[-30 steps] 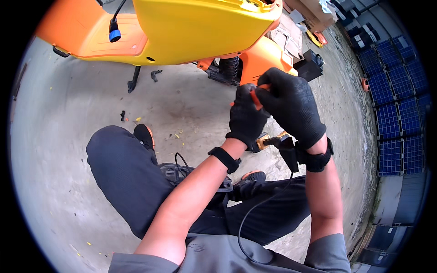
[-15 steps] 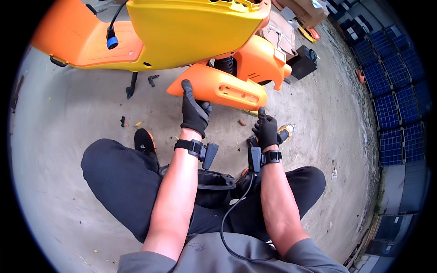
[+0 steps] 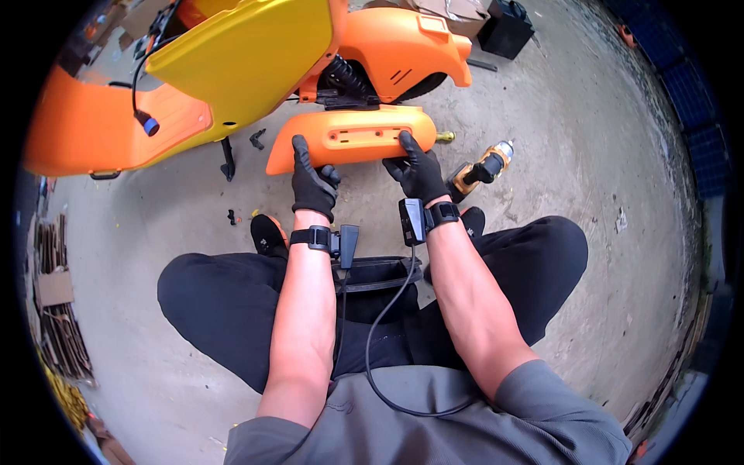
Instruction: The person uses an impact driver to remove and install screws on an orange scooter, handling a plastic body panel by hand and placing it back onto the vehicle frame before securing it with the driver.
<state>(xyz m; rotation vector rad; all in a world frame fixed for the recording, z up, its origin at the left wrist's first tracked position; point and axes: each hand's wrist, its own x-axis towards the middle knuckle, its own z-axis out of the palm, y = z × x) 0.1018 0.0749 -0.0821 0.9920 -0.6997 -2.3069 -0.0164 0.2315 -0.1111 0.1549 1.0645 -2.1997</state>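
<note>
A long orange plastic cover (image 3: 310, 147) with a slotted recess is held level in front of the scooter. My left hand (image 3: 314, 184), in a black glove, grips its lower left edge, thumb on the front face. At the right end, my gloved right hand (image 3: 418, 172) pinches it with the thumb by the recess. Just behind the cover are the scooter's black shock absorber (image 3: 346, 77) and orange rear fender (image 3: 387, 48). The yellow body (image 3: 248, 62) rises at the upper left. Whether the cover touches the scooter, I cannot tell.
A yellow-and-black power drill (image 3: 487, 167) lies on the floor, right of my right hand. A cable with a blue plug (image 3: 147, 122) hangs over the footboard. Between my legs is a black tray (image 3: 380, 277). A black box (image 3: 505, 29) stands beyond the fender; flattened cardboard (image 3: 56, 310) lies far left.
My right hand has come up onto the cover's right end and now grips it. The cover has turned more level. My view has shifted, showing more of the drill.
</note>
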